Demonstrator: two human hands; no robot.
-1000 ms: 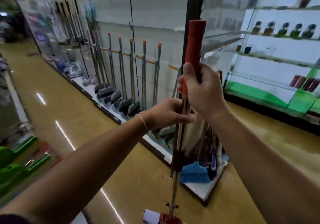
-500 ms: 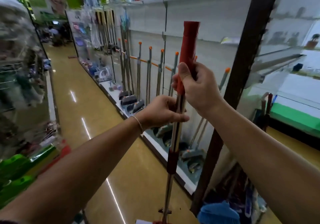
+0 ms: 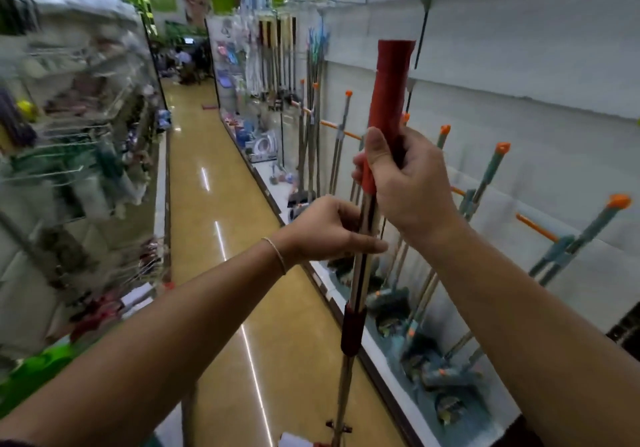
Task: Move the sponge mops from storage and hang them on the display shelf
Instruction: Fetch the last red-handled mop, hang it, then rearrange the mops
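Closest in, the person's two bare forearms reach forward and hold a long sponge mop with a shiny metal pole and a red cylindrical grip (image 3: 360, 263) nearly upright in the aisle. The left hand (image 3: 325, 228), a thin bracelet (image 3: 277, 256) at its wrist, has its fingers curled round the metal pole just under the grip. Above it, the right hand (image 3: 405, 183) wraps the lower end of the red grip, fingers closed round it and thumb lying up along it. A dark red collar sits lower on the pole, and the mop's head is cut off at the bottom edge.

Just beyond, on the right, a white display shelf (image 3: 519, 141) carries orange-capped teal-handled mops (image 3: 485, 183) leaning in a row. The glossy tan floor (image 3: 207, 232) runs away between blurred racks.
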